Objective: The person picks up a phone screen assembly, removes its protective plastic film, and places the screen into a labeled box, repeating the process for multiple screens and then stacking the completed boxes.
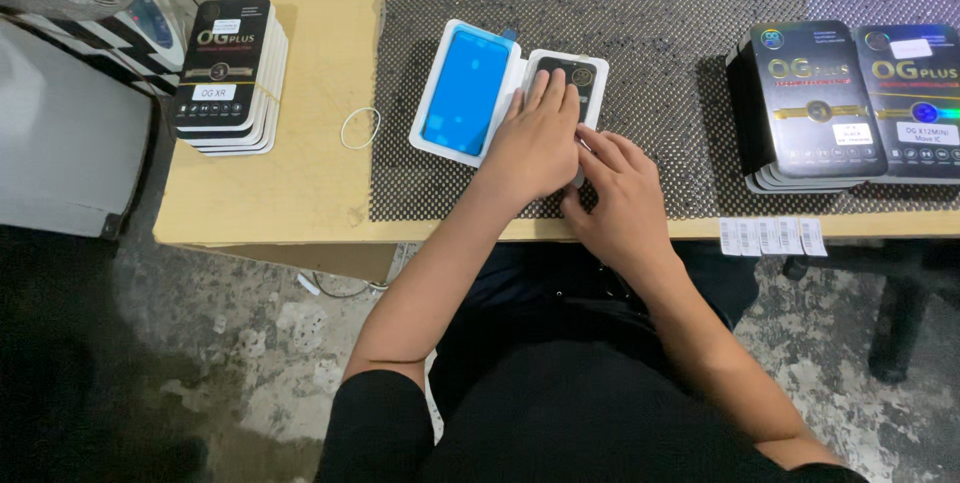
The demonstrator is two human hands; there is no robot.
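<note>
Where the dotted mat [660,63] covers the desk, these lie:
Tray: white tray [440,108] on the mat's left part, holding a blue film [466,90] and a dark screen [574,78].
Left hand: left hand [535,143] flat on the screen, fingers together.
Right hand: right hand [615,193] touching it, fingers bent at the screen's lower edge.
Boxes: black boxes [815,108] stacked at the mat's right.
</note>
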